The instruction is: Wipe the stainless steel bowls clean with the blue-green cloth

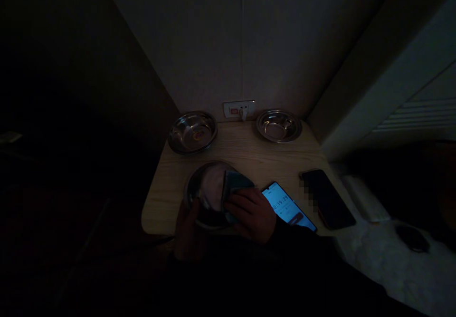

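Note:
A shiny metal bowl (210, 184) is held over the front of the small wooden table. My left hand (188, 231) grips its near left rim, with the thumb on the inner side. My right hand (251, 212) presses a folded dark green cloth (238, 182) against the bowl's right side, its fingers closed over the cloth. The picture is dim, so the left fingers beneath the bowl are hidden.
On the tabletop (160, 203) a metal bowl (192, 131) stands back left, another metal bowl (279, 127) back right. A lit phone (288, 206) and a dark phone (327, 198) lie at the right. A wall socket (238, 110) with a plug is behind.

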A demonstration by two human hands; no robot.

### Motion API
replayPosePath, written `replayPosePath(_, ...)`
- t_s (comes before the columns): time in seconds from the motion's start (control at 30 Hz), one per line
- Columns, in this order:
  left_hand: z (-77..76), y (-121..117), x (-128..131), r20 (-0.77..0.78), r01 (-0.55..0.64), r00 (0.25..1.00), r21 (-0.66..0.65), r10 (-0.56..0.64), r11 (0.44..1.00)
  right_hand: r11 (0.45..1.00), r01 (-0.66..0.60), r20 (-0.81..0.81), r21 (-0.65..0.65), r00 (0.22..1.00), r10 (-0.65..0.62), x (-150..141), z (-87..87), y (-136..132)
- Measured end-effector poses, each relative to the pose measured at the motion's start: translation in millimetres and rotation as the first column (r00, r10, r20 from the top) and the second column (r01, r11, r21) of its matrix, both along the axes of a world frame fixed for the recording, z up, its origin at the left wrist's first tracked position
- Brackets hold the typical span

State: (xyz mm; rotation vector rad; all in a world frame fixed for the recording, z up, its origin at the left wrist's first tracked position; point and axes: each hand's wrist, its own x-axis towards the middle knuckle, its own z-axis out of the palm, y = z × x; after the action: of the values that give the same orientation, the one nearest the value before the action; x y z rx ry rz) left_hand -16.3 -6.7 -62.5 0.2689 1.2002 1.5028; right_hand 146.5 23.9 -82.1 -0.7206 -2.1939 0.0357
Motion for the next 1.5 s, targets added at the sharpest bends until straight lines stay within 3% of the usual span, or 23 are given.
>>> replayPosePath(0.4, 4.1, 1, 2, -0.03, -0.022, 0.999, -0.047, 0.021, 0.999, 1.0, 0.025, 0.03, -0.003, 0.999, -0.025, 3, 0.2, -3)
replayPosePath(0.7, -3.4, -1, 1, -0.021, -0.002, 1.0, -0.029, 0.001, 1.0, 1.0, 0.012, 0.006, -0.007, 1.0, -0.012, 1, 1.6, -4)
replayPosePath(1.13, 0.4, 0, 7, -0.013, -0.019, 1.0, 0.005, 0.019, 1.0, 1.0, -0.02, -0.063, -0.007, 0.998, 0.02, -4, 0.4, -6)
replayPosePath(1.5, 11.1, -1, 10, -0.021, -0.049, 0.999, -0.05, 0.048, 0.998, 0.999, -0.042, -0.123, 0.008, 0.991, 0.043, -14, 1.1, -4)
